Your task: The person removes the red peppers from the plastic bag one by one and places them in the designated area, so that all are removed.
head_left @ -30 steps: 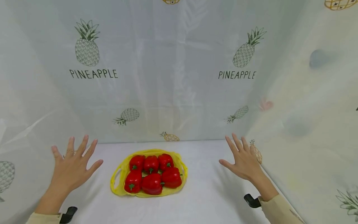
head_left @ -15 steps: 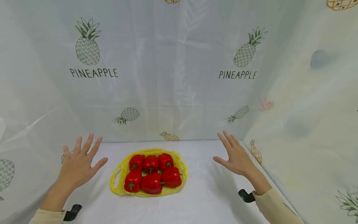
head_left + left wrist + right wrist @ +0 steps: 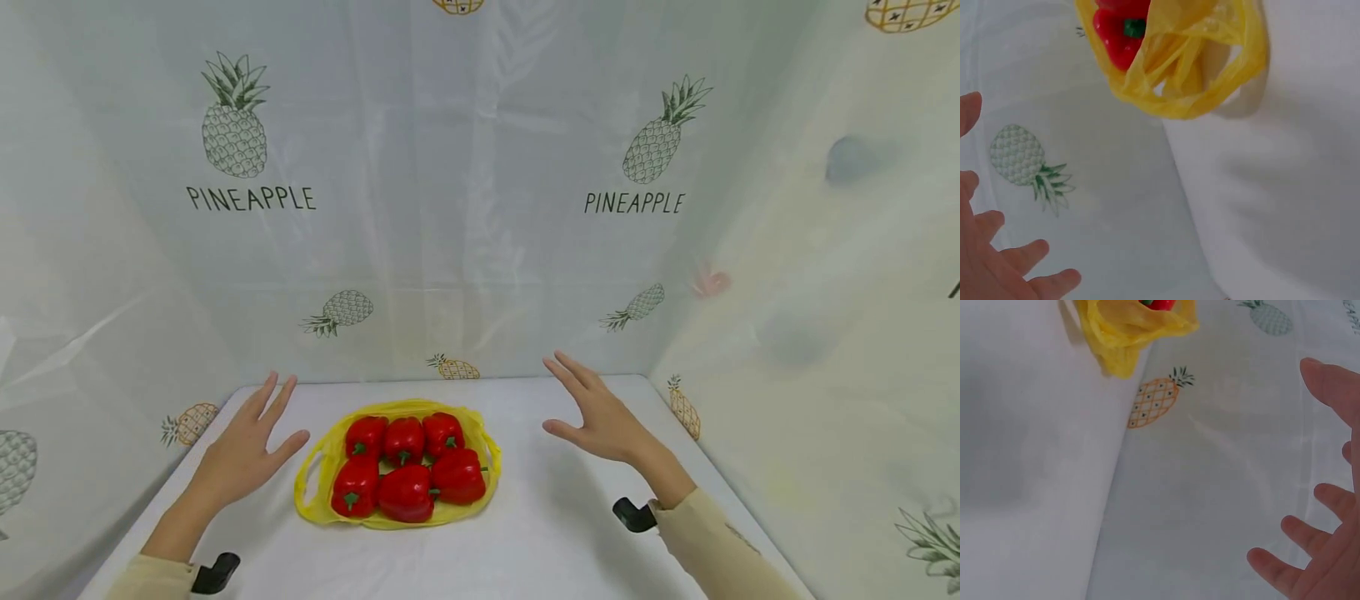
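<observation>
Several red bell peppers (image 3: 406, 492) with green stems lie in two rows on a yellow plastic bag (image 3: 367, 522), spread on the white table. One bag handle loops out on the left, seen close in the left wrist view as a yellow handle (image 3: 1191, 106). My left hand (image 3: 242, 454) hovers left of the bag, fingers spread and holding nothing. On the other side, my right hand (image 3: 603, 421) is raised above the table, fingers extended and thumb apart, also holding nothing. The right wrist view shows the bag's other end (image 3: 1116, 337) with a bit of red pepper.
A pale curtain (image 3: 465, 208) printed with pineapples hangs behind the white table (image 3: 525, 533) and along both sides. The table's back edge runs just behind the bag. A black strap piece (image 3: 635, 515) sits at my right wrist, another strap piece (image 3: 216, 573) at the left.
Both hands have moved inward toward the bag, the left one to the right and the right one to the left. The peppers and bag have stayed in place.
</observation>
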{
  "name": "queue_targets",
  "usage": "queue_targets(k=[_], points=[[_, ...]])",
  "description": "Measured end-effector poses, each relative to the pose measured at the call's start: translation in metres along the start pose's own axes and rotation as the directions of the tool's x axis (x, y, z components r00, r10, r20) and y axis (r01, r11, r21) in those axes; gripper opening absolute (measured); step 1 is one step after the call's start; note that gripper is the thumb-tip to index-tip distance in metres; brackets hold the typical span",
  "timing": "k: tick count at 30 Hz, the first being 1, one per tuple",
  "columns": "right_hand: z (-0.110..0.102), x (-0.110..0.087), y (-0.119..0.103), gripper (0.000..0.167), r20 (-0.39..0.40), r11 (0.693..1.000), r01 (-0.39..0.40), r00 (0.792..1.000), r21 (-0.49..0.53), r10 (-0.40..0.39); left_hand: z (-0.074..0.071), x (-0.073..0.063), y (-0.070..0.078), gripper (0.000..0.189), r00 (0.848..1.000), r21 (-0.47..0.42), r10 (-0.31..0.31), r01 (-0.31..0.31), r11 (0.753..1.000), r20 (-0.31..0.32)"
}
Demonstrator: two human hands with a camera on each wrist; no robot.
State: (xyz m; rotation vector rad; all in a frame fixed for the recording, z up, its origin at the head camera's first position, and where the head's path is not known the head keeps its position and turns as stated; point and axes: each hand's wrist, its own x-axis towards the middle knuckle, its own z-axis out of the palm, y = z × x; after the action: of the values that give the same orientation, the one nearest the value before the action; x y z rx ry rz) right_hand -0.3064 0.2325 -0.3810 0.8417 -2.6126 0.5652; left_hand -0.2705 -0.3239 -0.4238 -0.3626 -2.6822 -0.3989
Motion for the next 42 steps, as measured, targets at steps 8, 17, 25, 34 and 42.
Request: queue_targets(k=[8,17,25,34,42], points=[[0.012,0.014,-0.014,0.092,0.039,0.997,0.041,0.998,0.071,-0.044,0.024,0.006,-0.002,0.090,0.999,-0.176,-0.024,0.031,0.984,0.039],[0.032,0.024,-0.028,0.089,0.083,0.988,0.062,0.994,0.140,-0.074,0.039,0.010,-0.001,0.086,0.999,-0.286,-0.011,0.025,0.958,0.051],[0.051,0.033,-0.039,0.085,0.119,0.974,0.074,0.988,0.213,-0.101,0.053,0.012,-0.002,0.077,0.995,-0.352,-0.014,0.048,0.935,0.098],[0.071,0.036,-0.052,0.079,0.193,0.947,0.016,0.978,0.322,-0.082,0.069,0.009,-0.001,0.068,0.992,-0.422,0.000,0.055,0.905,0.129],[0.087,0.038,-0.057,0.072,0.234,0.902,0.018,0.963,0.431,-0.131,0.073,0.007,0.001,0.063,0.987,-0.494,0.005,0.077,0.866,0.163]])
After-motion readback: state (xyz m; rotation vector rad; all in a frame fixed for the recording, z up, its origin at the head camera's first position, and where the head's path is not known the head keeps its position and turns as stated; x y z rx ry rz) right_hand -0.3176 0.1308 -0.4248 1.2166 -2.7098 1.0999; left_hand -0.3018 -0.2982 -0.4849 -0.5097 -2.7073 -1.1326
